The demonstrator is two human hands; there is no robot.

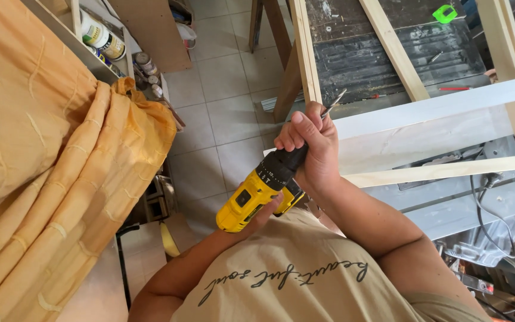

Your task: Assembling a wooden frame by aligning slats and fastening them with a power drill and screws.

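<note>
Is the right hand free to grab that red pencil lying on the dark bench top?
Probably not right now. The right hand is wrapped around the chuck of the yellow drill, and the red pencil lies beyond the white board and a wooden slat.

Likely home workshop: timber frame (391, 45) on worn bench (353, 53), table saw (448, 203), paint cans (99, 36) on shelf.

Soft, even daylight fills the room; the white board (436, 107) glares slightly, shadows pool on the floor tiles beneath it, and edges bow outward
</note>
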